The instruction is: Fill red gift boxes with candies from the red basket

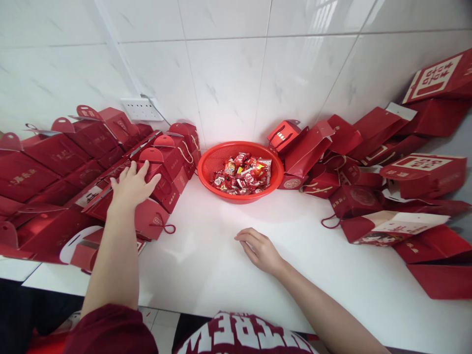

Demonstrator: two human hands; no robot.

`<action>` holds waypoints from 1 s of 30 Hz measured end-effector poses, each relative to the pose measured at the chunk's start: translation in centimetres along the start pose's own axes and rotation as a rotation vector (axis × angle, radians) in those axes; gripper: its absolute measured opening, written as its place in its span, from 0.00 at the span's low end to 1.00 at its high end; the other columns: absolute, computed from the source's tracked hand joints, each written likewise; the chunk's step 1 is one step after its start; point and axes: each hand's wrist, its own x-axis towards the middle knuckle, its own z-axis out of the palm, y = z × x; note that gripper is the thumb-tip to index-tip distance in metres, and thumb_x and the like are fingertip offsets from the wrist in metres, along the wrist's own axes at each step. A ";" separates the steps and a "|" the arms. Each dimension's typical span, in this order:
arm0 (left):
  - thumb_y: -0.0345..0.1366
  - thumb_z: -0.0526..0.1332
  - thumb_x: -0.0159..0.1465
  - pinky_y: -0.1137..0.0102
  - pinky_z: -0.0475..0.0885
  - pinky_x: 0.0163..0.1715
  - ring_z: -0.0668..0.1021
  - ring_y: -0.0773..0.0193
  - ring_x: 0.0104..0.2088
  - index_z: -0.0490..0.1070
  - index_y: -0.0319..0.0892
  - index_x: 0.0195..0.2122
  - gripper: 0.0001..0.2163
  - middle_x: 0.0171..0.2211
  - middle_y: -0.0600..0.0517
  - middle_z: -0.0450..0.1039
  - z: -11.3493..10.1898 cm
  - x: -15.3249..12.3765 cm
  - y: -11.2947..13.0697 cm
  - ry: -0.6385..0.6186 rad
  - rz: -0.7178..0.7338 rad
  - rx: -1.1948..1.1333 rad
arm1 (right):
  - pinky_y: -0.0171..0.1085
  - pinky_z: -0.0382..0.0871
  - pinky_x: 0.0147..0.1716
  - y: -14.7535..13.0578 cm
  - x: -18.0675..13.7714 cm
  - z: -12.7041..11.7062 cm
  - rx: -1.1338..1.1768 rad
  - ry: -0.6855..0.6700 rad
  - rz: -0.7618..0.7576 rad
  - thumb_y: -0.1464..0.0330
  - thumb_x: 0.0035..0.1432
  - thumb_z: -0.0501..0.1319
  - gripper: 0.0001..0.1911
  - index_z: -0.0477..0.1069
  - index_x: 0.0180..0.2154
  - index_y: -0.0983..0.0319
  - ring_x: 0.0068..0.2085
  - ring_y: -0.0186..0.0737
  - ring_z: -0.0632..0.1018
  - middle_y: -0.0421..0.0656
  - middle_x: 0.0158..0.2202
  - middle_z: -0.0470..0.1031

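My left hand (133, 187) reaches over the packed red gift boxes on the left, fingers spread. Its fingertips are over a box with a rounded lid flap (151, 156); whether they touch it I cannot tell. Below the hand lies a red box with a cord loop (149, 219). My right hand (260, 250) rests low over the white table (206, 265), fingers loosely bent and slightly apart, holding nothing. Beyond it, a red plastic basket (241, 197) contains a heap of wrapped candies (243, 173).
Red boxes with cord handles (55, 152) fill the left side in rows. More red boxes (398, 191) lie stacked loosely on the right, some tilted. Behind the table is a tiled wall (228, 88) with a socket strip (141, 109) and a cable.
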 end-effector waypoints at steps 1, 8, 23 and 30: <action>0.60 0.51 0.68 0.28 0.44 0.59 0.54 0.35 0.69 0.53 0.41 0.69 0.36 0.71 0.39 0.46 0.0 0.0 -0.1 -0.012 0.016 0.000 | 0.42 0.77 0.43 0.0 0.0 0.1 0.001 -0.003 -0.003 0.74 0.69 0.52 0.13 0.71 0.49 0.58 0.44 0.42 0.79 0.48 0.45 0.75; 0.61 0.53 0.65 0.24 0.42 0.56 0.53 0.35 0.69 0.53 0.39 0.69 0.38 0.70 0.42 0.50 0.0 0.8 -0.9 -0.025 0.094 -0.048 | 0.46 0.76 0.47 0.0 0.7 -0.9 -0.097 0.016 -0.030 0.72 0.69 0.53 0.13 0.71 0.51 0.57 0.48 0.45 0.78 0.49 0.48 0.75; 0.51 0.58 0.64 0.58 0.55 0.67 0.64 0.56 0.67 0.57 0.56 0.67 0.30 0.68 0.56 0.58 -0.6 -4.9 6.9 0.393 0.544 -0.167 | 0.50 0.76 0.45 1.7 -8.5 -20.6 -0.789 0.953 0.534 0.63 0.64 0.59 0.16 0.74 0.50 0.61 0.43 0.49 0.78 0.50 0.43 0.75; 0.45 0.55 0.69 0.62 0.64 0.64 0.70 0.58 0.63 0.64 0.53 0.65 0.23 0.65 0.50 0.65 10.0 -11.0 13.0 -0.348 0.960 -0.294 | 0.54 0.75 0.45 0.2 -12.2 -25.4 -0.941 1.177 0.568 0.69 0.61 0.58 0.16 0.75 0.51 0.61 0.48 0.57 0.76 0.56 0.49 0.70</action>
